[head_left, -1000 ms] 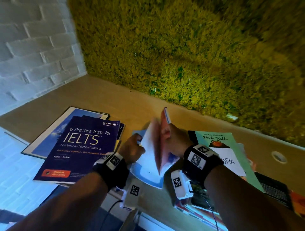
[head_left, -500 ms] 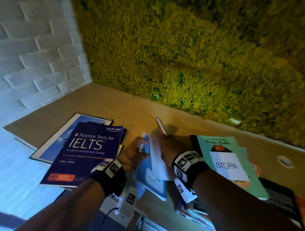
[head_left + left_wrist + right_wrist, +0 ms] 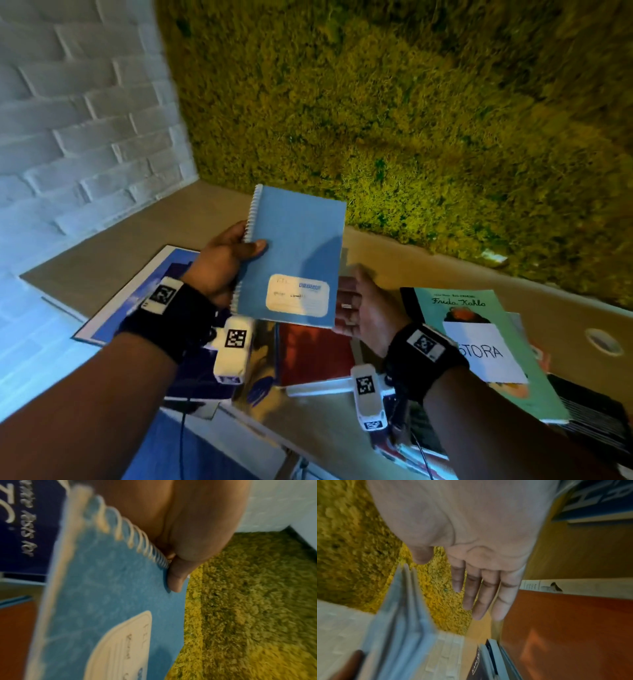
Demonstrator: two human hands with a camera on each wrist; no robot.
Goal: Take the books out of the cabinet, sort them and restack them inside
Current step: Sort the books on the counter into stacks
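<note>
A blue spiral notebook (image 3: 294, 253) with a white label is held up above the wooden top, cover facing me. My left hand (image 3: 246, 240) grips it at the spiral edge, thumb (image 3: 176, 580) on the cover (image 3: 106, 601). My right hand (image 3: 352, 301) is open, palm up, fingers (image 3: 479, 595) straight, just right of the notebook's page edge (image 3: 402, 615); whether it touches is unclear. Below them a red book (image 3: 315, 353) lies flat. A green Frida Kahlo book (image 3: 479, 342) tops a pile at the right. A dark blue IELTS book (image 3: 30, 527) lies at the left.
A moss-covered wall (image 3: 411, 120) stands behind the wooden top (image 3: 205, 212), and a white brick wall (image 3: 68, 120) closes the left side. A large blue book (image 3: 164, 274) lies under the IELTS book. There is a round cable hole (image 3: 604, 341) at the far right.
My left hand has lifted the blue notebook off the table and turned its cover toward me. My right hand has let go and opened. The red book now lies flat.
</note>
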